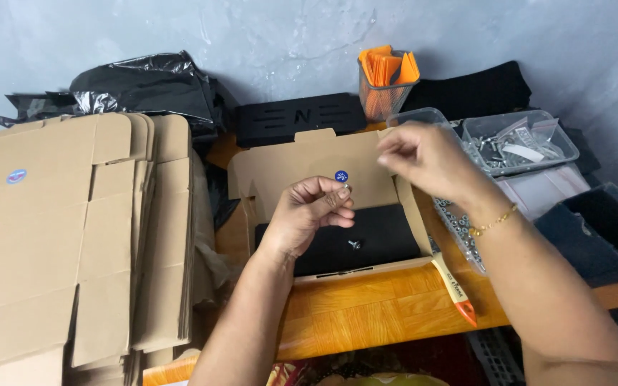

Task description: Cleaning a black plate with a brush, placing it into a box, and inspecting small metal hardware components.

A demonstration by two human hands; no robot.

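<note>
We have an open box in the middle of the table, with its lid up. A black pad already lies inside, and one small bolt sits on the pad. Our left hand is over the box, fingers pinched shut on a tiny metal bit. Our right hand is up to the right, near the tray of parts, fingers pinched together; we cannot tell what is in them. We think the packing has only begun. The lid is still open, and many flat boxes wait on the left.
</note>
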